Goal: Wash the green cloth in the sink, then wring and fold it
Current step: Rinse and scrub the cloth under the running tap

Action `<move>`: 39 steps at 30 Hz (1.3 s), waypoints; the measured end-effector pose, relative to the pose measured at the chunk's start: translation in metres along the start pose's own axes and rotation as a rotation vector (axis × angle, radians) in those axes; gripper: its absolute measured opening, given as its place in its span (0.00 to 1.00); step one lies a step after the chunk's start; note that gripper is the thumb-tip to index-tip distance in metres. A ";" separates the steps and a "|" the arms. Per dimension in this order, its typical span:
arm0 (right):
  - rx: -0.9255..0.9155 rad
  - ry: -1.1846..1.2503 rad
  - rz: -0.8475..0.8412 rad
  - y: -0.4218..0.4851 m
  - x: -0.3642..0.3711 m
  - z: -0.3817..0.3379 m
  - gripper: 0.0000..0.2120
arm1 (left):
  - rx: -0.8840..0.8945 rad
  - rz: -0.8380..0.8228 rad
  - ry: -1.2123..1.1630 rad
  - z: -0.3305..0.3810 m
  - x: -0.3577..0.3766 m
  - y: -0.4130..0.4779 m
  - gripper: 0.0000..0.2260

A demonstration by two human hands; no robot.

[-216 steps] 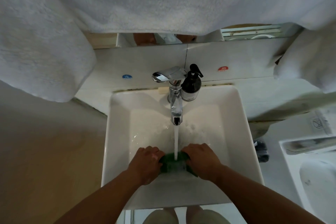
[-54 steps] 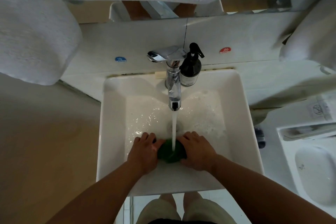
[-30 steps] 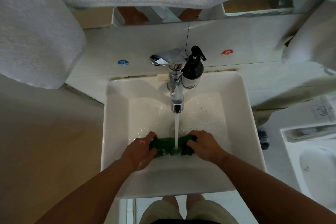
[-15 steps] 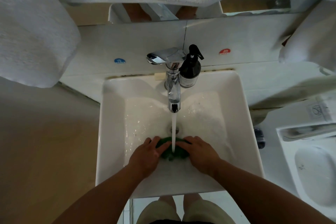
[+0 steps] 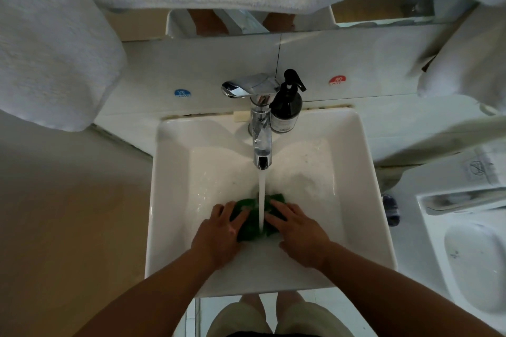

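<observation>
Both hands, left hand and right hand, press flat on the green cloth in the sink under the faucet stream.

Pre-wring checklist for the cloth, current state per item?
1. Both hands on cloth: ok. Left hand and right hand press flat on the green cloth.
2. Cloth under stream: ok. Water from the faucet lands on it.
3. Cloth inside the sink: ok.
4. Grip ready for wringing: not ok. Fingers lie spread, not closed around the cloth.
5. Tap off: not ok, water running.
6. Soap rinsed out: cannot tell; foam shows in the basin.
7. Soap bottle clear of hands: ok, stands beside the faucet.
</observation>
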State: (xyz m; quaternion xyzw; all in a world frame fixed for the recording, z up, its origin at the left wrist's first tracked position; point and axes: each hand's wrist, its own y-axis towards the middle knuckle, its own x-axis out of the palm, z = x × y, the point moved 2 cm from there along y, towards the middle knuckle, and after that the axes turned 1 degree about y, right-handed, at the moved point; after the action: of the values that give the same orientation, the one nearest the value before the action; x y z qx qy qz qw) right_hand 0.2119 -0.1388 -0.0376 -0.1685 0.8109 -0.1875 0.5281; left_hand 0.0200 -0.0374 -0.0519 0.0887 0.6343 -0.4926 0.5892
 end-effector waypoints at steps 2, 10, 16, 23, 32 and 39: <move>0.055 0.013 0.068 0.007 0.002 0.001 0.29 | -0.007 0.026 -0.008 0.002 0.001 0.003 0.32; 0.331 0.330 0.160 0.012 -0.021 0.024 0.14 | -0.213 0.323 -0.380 -0.014 -0.016 -0.001 0.13; 0.038 -0.041 0.017 0.001 0.008 0.012 0.37 | 0.057 0.123 -0.023 -0.007 0.010 -0.003 0.35; 0.215 0.556 0.083 0.013 -0.012 0.022 0.17 | -0.147 0.191 -0.389 0.005 -0.011 0.010 0.18; 0.307 0.636 0.215 0.002 -0.030 0.013 0.12 | -0.258 0.138 -0.785 0.013 -0.034 0.005 0.18; 0.118 0.075 0.252 -0.004 -0.019 0.020 0.25 | -0.092 0.522 -0.301 -0.006 -0.028 0.004 0.17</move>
State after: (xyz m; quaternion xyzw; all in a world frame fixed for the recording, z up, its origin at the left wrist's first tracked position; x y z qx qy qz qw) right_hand 0.2380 -0.1360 -0.0283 -0.0269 0.8323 -0.1733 0.5259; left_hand 0.0271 -0.0184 -0.0317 0.1480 0.5174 -0.3031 0.7865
